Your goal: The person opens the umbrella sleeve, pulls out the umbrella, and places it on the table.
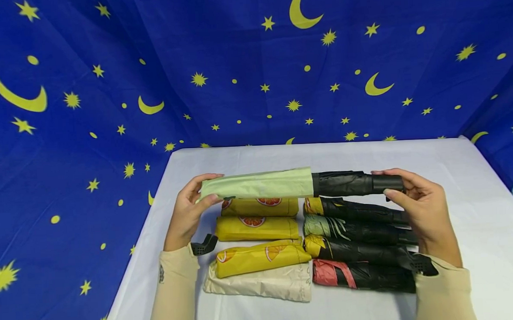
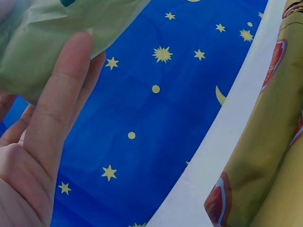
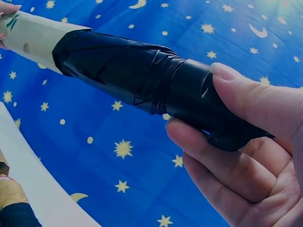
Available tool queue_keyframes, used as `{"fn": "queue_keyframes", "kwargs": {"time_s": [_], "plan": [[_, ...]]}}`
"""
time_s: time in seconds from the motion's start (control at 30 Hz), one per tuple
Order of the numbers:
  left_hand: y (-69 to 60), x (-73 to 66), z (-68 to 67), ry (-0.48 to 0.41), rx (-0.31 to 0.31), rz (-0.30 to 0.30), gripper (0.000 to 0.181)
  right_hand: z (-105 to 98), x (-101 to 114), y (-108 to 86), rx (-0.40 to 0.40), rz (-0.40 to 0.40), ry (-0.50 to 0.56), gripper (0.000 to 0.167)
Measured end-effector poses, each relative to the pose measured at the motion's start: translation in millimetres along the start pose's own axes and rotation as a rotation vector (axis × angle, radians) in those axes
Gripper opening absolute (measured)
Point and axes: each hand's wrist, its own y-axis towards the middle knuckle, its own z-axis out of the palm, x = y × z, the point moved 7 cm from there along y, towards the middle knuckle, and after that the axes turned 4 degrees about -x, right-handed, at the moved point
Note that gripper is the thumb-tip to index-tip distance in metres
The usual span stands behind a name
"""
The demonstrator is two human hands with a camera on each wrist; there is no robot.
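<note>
A folded black umbrella (image 1: 343,184) is held level above the table, its left part inside a pale green sleeve (image 1: 257,185). My left hand (image 1: 186,211) pinches the sleeve's far left end between thumb and fingers. At the other end my right hand (image 1: 428,202) grips the black handle (image 3: 189,92), thumb on one side and fingers on the other. A strap hangs under the handle in the right wrist view. Below lie yellow sleeves (image 1: 257,228) with orange-slice prints and a beige sleeve (image 1: 262,286), in a column on the left.
To the right of the sleeves several folded umbrellas lie in a column, among them a red and black one (image 1: 356,275) nearest me. A white cloth covers the table (image 1: 479,236). Blue fabric (image 1: 234,51) with yellow moons and stars hangs behind and at the sides.
</note>
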Motion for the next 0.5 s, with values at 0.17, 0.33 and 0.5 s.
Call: {"fn": "queue_keyframes", "kwargs": {"time_s": [0.17, 0.33, 0.5], "plan": [[0.5, -0.8, -4.1, 0.011, -0.009, 0.016, 0.042, -7.4, 2.6, -0.2, 0.005, -0.032, 0.050, 0.039], [0.6, 0.3, -8.7, 0.018, -0.026, 0.020, 0.042, -14.1, 4.9, 0.0, 0.009, -0.062, 0.083, 0.039], [0.4, 1.1, -12.7, 0.016, -0.042, 0.024, 0.042, -20.3, 6.0, 0.5, -0.007, -0.070, 0.113, 0.039]]}}
